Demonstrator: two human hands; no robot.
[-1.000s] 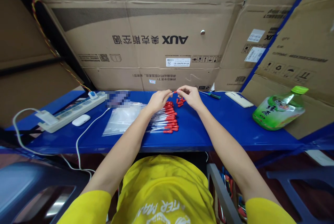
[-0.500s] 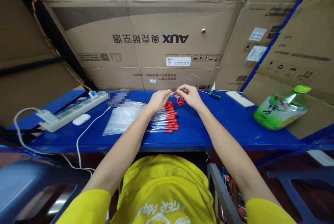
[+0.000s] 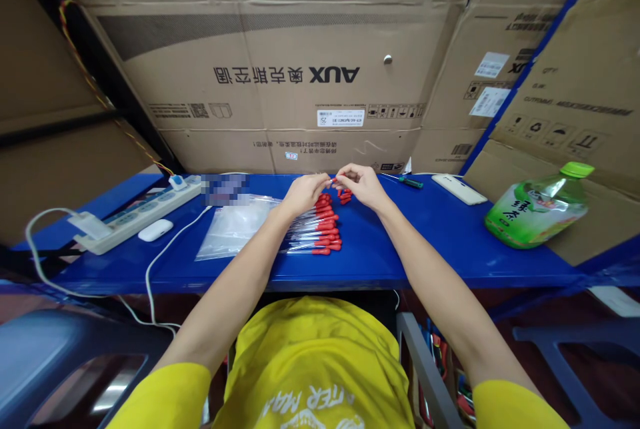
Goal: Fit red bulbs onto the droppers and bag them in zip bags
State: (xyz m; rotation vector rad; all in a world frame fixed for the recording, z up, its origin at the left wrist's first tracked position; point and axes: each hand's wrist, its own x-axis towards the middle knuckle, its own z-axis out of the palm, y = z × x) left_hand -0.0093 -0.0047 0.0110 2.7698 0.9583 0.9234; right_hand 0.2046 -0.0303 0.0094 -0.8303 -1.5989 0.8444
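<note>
In the head view, a blue worktop [image 3: 370, 249] runs across, its near edge in front of a yellow shirt [image 3: 320, 356] and its far edge along tall brown cardboard [image 3: 280, 42] printed with upside-down lettering.

Toward the middle of that far edge, the left hand [image 3: 306, 193] has a narrow grip, pinched on a slim piece [image 3: 331, 180] too small to make out. The right hand [image 3: 364, 186] meets it, its grip pinched on a small red cap [image 3: 335, 179].

Just nearer lie loose red caps [image 3: 345, 197] and a row of red-capped clear tubes [image 3: 327, 224], reaching toward the near edge. Left of them is a clear plastic bag [image 3: 227, 232].

By the left end are a white power strip [image 3: 150, 209] and a white case [image 3: 155, 230]. A green-handled screwdriver [image 3: 412, 183] and a pale phone [image 3: 459, 190] lie near the far edge, right of the hands; a green-capped bottle [image 3: 535, 212] rests by the right end. A grey-blue stool [image 3: 60, 342] sits below the near left corner.
</note>
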